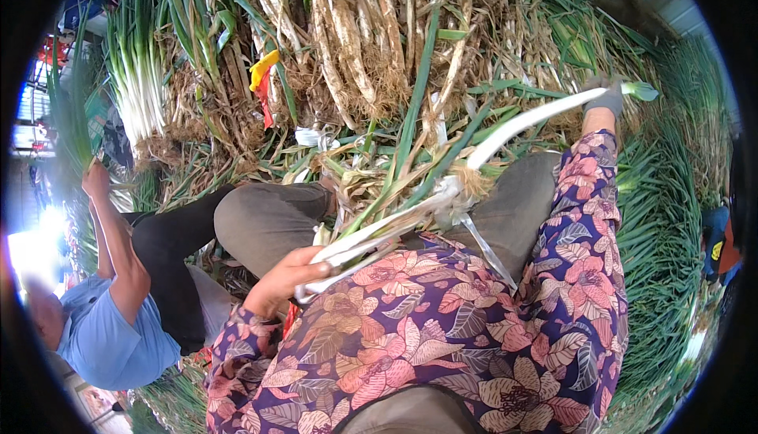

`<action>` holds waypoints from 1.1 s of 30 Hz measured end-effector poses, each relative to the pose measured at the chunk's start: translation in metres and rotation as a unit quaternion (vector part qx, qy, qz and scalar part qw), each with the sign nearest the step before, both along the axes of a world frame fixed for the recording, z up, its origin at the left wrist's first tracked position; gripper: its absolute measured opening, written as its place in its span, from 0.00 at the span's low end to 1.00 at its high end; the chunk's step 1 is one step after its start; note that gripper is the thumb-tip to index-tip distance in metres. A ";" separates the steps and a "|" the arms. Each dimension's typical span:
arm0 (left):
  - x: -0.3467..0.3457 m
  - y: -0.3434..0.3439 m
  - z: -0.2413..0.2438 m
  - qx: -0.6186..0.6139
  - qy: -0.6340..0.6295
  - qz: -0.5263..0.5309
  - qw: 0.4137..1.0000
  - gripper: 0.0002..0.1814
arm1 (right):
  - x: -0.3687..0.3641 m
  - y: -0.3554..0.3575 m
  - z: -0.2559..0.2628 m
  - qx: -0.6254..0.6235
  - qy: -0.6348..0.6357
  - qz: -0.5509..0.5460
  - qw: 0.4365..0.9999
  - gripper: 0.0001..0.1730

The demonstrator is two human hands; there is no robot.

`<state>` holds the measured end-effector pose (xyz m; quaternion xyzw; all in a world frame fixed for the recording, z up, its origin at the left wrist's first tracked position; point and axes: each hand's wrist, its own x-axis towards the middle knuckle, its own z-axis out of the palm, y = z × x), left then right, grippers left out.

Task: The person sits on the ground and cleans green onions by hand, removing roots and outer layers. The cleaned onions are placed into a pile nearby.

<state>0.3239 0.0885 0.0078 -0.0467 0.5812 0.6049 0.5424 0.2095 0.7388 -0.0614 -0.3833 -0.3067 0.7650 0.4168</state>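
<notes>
My left hand (290, 280), bare, grips the ends of some pale stripped outer leaves (379, 221) that slant up to the right across my lap. My right hand (605, 99), in a grey glove, is stretched far to the upper right and closed round a peeled green onion stalk (533, 115). That stalk is long, white and bent; its rooted end (474, 180) lies over my right thigh, close to the pale leaves, and a short green tip sticks out past the glove. A strip of clear plastic (488, 253) hangs at my lap.
Unpeeled green onions with soil and roots (355, 37) lie ahead, a cleaner white bunch (139, 79) to their left. A yellow and red cloth piece (263, 79) rests among them. Green leaves (657, 256) spread at right. A co-worker in a blue shirt (112, 333) sits at left, holding onions.
</notes>
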 end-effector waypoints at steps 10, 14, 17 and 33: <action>-0.052 0.023 -0.014 -0.210 0.537 -0.170 0.799 0.23 | -0.012 -0.013 -0.017 -0.051 0.060 0.018 0.997 0.16; -0.099 0.074 -0.004 -0.311 0.709 -0.077 0.628 0.28 | -0.051 -0.101 0.005 -0.135 0.070 0.055 0.987 0.15; -0.120 0.087 -0.005 -0.128 0.659 0.008 0.741 0.28 | -0.063 -0.153 0.020 -0.136 0.146 0.121 0.972 0.10; -0.073 0.134 0.016 0.085 0.110 0.001 0.990 0.32 | -0.007 -0.196 0.069 -0.029 0.115 0.183 0.976 0.13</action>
